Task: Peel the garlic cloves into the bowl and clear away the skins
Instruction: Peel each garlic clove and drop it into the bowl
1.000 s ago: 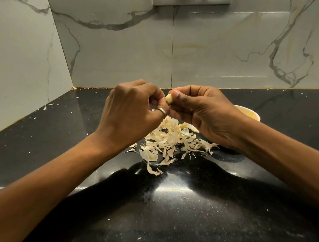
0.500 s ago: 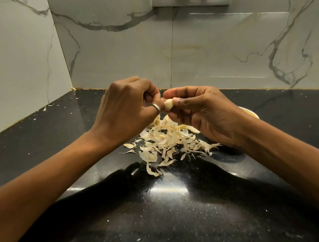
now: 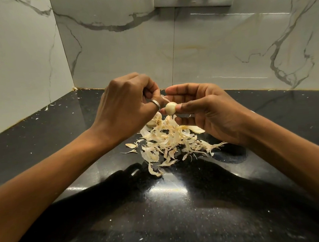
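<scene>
Right grip [image 3: 208, 114] pinches clove [image 3: 170, 108]; black counter [image 3: 164, 218], marble walls [image 3: 206, 48].

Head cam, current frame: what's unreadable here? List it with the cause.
Bowl, head view: right hand covers all but a pale rim sliver; contents unseen.
Left hand fingers, head view: curled behind its knuckles; unclear whether they pinch anything.
Garlic bulb, head view: half under the left hand.
Garlic clove, head view: far side faces away; whether fully peeled unknown.
</scene>
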`<state>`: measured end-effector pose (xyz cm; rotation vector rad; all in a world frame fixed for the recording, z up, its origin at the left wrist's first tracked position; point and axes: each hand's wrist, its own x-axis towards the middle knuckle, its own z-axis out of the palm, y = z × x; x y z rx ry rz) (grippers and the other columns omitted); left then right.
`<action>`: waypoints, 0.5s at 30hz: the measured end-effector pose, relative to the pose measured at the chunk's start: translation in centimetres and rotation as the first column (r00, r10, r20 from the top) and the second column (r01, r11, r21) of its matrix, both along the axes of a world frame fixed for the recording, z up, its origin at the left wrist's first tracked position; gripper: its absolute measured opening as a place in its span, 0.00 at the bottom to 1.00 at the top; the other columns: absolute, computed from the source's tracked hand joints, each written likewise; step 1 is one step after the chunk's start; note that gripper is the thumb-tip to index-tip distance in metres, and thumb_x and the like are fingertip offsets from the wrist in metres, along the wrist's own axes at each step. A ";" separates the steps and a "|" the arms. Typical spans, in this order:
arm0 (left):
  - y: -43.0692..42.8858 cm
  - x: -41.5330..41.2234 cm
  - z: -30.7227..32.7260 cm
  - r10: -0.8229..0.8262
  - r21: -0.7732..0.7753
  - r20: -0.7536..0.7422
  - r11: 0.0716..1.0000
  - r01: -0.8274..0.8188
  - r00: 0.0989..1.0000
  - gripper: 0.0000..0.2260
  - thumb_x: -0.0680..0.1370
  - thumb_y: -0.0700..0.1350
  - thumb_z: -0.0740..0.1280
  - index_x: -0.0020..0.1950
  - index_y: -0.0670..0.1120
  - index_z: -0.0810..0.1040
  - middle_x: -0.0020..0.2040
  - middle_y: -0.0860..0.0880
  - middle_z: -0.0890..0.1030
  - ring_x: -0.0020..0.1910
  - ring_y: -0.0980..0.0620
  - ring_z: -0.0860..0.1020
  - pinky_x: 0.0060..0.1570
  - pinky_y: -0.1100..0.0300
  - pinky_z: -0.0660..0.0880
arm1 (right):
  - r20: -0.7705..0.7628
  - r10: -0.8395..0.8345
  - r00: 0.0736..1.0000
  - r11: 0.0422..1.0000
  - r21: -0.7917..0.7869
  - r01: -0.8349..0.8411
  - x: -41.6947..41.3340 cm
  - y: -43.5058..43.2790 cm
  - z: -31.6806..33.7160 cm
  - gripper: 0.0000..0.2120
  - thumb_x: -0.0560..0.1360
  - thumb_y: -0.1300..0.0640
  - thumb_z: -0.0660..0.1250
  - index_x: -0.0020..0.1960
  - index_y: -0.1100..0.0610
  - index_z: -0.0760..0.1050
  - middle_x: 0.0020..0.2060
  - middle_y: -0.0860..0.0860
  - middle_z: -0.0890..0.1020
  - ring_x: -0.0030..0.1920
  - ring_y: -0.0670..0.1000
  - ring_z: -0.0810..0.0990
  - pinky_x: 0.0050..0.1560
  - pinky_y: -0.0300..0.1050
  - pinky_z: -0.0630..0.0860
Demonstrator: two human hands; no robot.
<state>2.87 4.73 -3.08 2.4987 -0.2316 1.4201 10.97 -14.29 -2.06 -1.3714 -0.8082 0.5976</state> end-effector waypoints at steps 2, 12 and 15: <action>0.1 0.1 0.0 0.011 -0.009 0.009 1.000 -0.011 1.000 0.06 0.76 0.46 0.69 0.44 0.44 0.82 0.38 0.51 0.79 0.33 0.54 0.75 0.34 0.58 0.75 | 0.018 0.001 1.000 1.000 -0.010 -0.001 0.1 0.0 0.0 0.21 0.77 0.75 0.62 0.68 0.63 0.74 0.58 0.59 0.84 0.55 0.57 0.86 0.46 0.45 0.81; -0.1 -0.1 0.3 0.010 -0.084 0.050 0.996 -0.005 0.999 0.06 0.76 0.46 0.69 0.45 0.44 0.82 0.39 0.50 0.80 0.35 0.54 0.76 0.35 0.62 0.75 | 0.130 -0.060 0.990 0.996 -0.061 0.069 0.1 -0.1 0.1 0.20 0.77 0.74 0.64 0.67 0.61 0.74 0.57 0.57 0.85 0.55 0.56 0.86 0.53 0.50 0.80; -0.3 -0.2 0.3 0.000 -0.091 0.030 0.996 0.003 1.000 0.09 0.78 0.49 0.69 0.44 0.44 0.83 0.37 0.52 0.80 0.32 0.58 0.75 0.33 0.64 0.73 | 0.185 -0.086 0.979 0.993 -0.067 0.100 -0.1 -0.2 0.2 0.21 0.78 0.72 0.66 0.69 0.61 0.73 0.57 0.56 0.85 0.54 0.54 0.86 0.58 0.54 0.80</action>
